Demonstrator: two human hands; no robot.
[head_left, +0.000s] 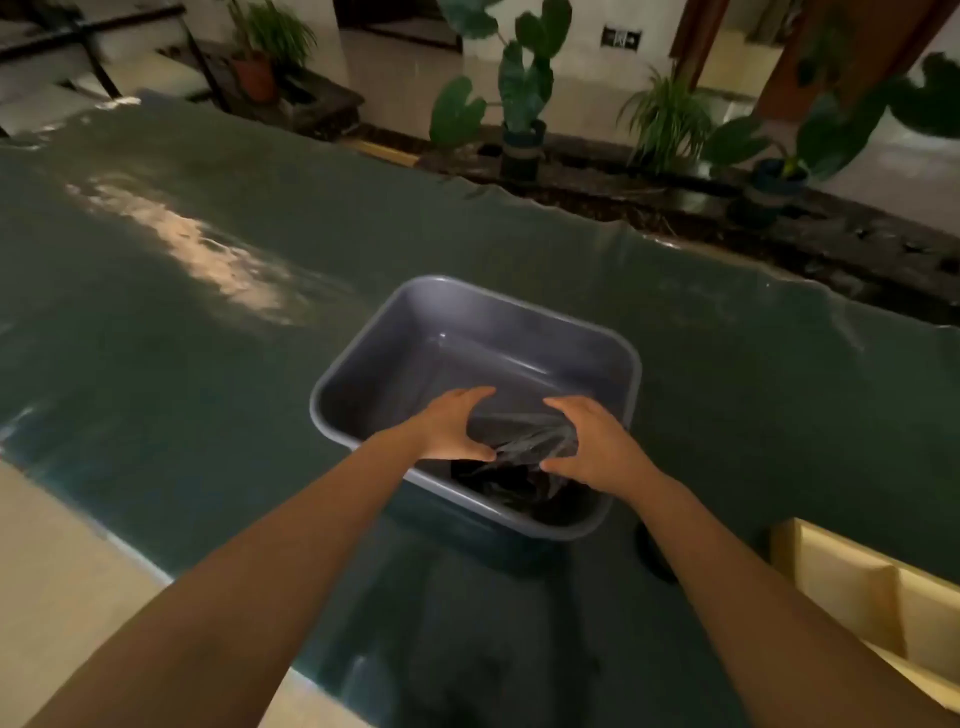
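Note:
A grey rectangular plastic tub (395, 322) stands on a dark green plastic sheet (208, 291) that covers the table. Inside its near end lies a crumpled black plastic bag (524, 441). My left hand (452, 426) holds the bag's left side, thumb below and fingers curved over the top. My right hand (592, 441) holds its right side the same way. Both hands reach over the tub's near rim. The far half of the tub looks bare.
A pale wooden box (852, 587) with compartments sits at the right front. A small dark round object (654, 551) lies just right of the tub. Potted plants (524, 104) line the floor beyond the table's far edge. The sheet spreads wide to the left.

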